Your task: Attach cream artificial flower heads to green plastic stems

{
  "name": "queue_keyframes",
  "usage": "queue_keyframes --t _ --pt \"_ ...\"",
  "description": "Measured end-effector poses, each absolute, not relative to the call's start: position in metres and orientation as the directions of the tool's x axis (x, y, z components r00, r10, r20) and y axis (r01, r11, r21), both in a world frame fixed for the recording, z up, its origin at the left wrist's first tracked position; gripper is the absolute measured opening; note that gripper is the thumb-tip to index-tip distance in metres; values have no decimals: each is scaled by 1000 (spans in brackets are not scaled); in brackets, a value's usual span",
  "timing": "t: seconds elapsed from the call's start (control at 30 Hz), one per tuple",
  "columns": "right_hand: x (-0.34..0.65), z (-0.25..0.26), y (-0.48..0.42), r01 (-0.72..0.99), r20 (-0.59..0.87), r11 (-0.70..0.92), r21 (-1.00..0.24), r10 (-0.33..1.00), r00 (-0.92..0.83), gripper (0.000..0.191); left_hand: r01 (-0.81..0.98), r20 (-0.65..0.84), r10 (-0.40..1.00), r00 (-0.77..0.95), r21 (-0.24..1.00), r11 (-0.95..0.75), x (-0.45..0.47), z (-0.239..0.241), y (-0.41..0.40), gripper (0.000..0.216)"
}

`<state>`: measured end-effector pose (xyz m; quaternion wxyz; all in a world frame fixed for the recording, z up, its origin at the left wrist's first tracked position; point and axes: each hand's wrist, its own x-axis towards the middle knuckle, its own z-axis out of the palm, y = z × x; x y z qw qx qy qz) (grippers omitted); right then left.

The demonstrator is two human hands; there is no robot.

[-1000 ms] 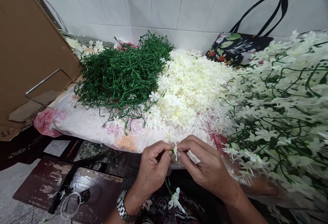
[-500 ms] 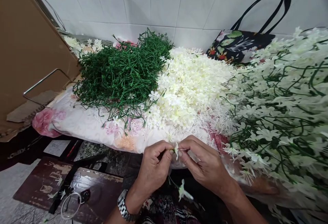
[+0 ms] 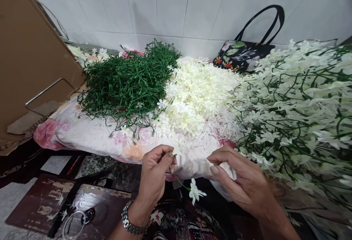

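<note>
My left hand (image 3: 154,176) pinches a thin green stem with a small white flower at the fingertips; the stem hangs down and ends in a second white flower (image 3: 194,192). My right hand (image 3: 242,179) hovers to the right, apart from the left, fingers curled loosely over the floral cloth (image 3: 90,133), and I cannot make out anything in them. Just beyond the hands lies a heap of loose white flower heads (image 3: 200,93). A tangle of bare green stems (image 3: 129,82) sits to its left.
Finished stems with white flowers (image 3: 302,111) pile up at right. A black floral bag (image 3: 242,55) leans on the tiled wall. A cardboard sheet (image 3: 30,56) with a metal handle stands at left. A dark board (image 3: 68,203) with a ring lies below left.
My hands were together, pinching one flower between them. They have separated: the right hand has drawn off to the right, and the left keeps the stem. The view shifted slightly right.
</note>
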<state>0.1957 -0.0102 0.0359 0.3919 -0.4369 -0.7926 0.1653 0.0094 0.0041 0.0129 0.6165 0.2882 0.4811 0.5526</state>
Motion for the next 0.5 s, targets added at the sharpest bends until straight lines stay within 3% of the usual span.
queue_keyframes --t 0.07,0.17,0.33,0.5 --pt "198 36 -16 553 453 557 -620 829 -328 13 -488 -300 945 -132 849 202 9 19 6 17" --pt "190 33 -24 546 425 570 -614 822 -380 37 -535 -305 939 -159 826 178 14 28 7 21" --pt "174 31 -24 472 491 612 -634 791 -366 23 -525 -311 950 -36 814 247 21 27 2 22" --pt "202 61 -22 597 520 586 -547 798 -306 19 -384 -201 979 37 902 200 12 17 0 27"
